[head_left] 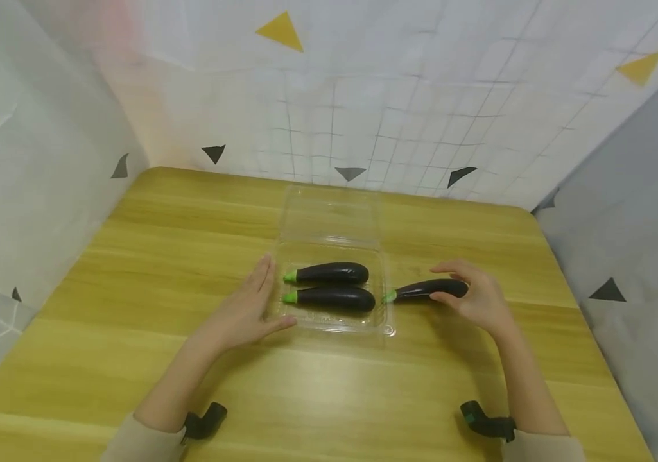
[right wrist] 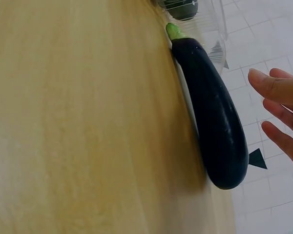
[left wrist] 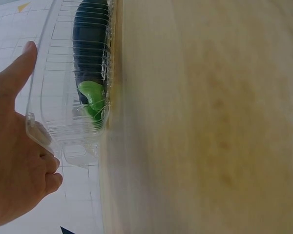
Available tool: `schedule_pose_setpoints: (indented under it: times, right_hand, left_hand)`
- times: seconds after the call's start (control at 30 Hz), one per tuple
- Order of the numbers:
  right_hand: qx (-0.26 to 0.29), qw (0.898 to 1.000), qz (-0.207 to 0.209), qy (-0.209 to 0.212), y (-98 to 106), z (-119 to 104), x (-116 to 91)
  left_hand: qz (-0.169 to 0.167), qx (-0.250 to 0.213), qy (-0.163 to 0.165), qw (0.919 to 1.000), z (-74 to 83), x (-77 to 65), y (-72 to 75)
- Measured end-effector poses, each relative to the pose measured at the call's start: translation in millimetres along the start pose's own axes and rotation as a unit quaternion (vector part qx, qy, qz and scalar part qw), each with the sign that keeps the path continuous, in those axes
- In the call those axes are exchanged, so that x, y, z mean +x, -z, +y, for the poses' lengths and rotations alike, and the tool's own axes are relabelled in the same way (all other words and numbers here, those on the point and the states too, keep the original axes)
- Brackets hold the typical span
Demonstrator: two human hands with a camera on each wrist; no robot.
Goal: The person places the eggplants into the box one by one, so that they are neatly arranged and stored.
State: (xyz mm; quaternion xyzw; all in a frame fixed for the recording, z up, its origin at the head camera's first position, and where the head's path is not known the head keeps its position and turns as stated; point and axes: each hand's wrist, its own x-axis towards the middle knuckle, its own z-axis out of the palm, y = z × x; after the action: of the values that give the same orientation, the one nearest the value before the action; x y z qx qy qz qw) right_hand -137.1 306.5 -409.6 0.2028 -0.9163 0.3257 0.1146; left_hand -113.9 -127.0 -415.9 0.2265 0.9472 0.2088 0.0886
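An open clear plastic clamshell box (head_left: 329,326) sits mid-table with its lid (head_left: 331,215) folded back. Inside lie two eggplants, a far one (head_left: 334,273) and a near one (head_left: 334,299), green stems to the left. My left hand (head_left: 242,314) rests at the box's left edge, fingers straight along that side and thumb at the near corner. Right of the box is a third eggplant (head_left: 429,288), its stem close to the box wall. My right hand (head_left: 476,298) is around its rounded end; the right wrist view shows the fingers (right wrist: 278,90) spread and apart from the eggplant (right wrist: 215,117).
The wooden table (head_left: 317,398) reaches back to a pale wall sheet (head_left: 329,115) with grid lines and triangles. Sheets also stand at the left and right. A dark wrist mount is on each forearm, the left one (head_left: 207,420) and the right one (head_left: 484,420).
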Motion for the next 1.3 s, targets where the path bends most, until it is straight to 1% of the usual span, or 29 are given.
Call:
schedule_pose_setpoints:
  times: [0.23,0.3,0.4,0.47,0.57,0.63,0.73,0.8,0.9,1.03,1.1,1.2,1.3]
  right_hand:
    - [-0.02,1.0,0.003,-0.014,8,11,-8]
    - [-0.025,0.999,-0.001,-0.02,10,12,-10]
    - [-0.051,0.999,-0.013,-0.016,10,15,-12]
    - [-0.076,0.997,-0.027,-0.021,8,18,-14]
    - [-0.117,0.991,-0.049,-0.034,6,24,-20]
    - [-0.135,0.987,-0.063,-0.053,5,27,-24]
    - [-0.153,0.984,-0.069,-0.065,2,29,-29]
    - [-0.156,0.983,-0.068,-0.069,0,29,-30]
    - [-0.155,0.984,-0.061,-0.067,-2,29,-30]
    - [-0.156,0.984,-0.057,-0.062,-4,28,-26]
    - [-0.158,0.984,-0.056,-0.059,-5,28,-24]
    - [-0.154,0.985,-0.061,-0.054,-8,25,-18]
    - [-0.143,0.986,-0.071,-0.053,-11,20,-10]
  left_hand:
    - [0.002,-0.004,-0.013,0.9999,4.6,9.0,-1.0]
    - [0.0,-0.006,-0.014,0.9999,6.3,10.1,-0.6]
    - [-0.003,-0.007,-0.013,0.9999,7.5,9.9,-0.4]
    - [-0.005,-0.005,-0.013,0.9999,8.0,9.8,-0.4]
    - [-0.005,0.0,-0.023,0.9997,8.9,11.0,-0.7]
    - [-0.003,0.001,-0.035,0.9994,9.9,13.0,-0.6]
    - [-0.002,0.004,-0.043,0.9991,10.5,15.8,-0.5]
    - [-0.003,0.005,-0.044,0.999,10.6,16.6,-0.1]
    - [-0.009,0.008,-0.034,0.9994,10.1,16.2,0.5]
    - [-0.013,0.003,-0.024,0.9996,9.5,14.1,2.0]
    - [-0.01,-0.005,-0.024,0.9997,8.9,12.5,2.8]
    - [-0.001,-0.013,-0.022,0.9997,6.2,8.0,3.0]
    - [0.005,-0.018,-0.005,0.9998,1.8,0.1,2.6]
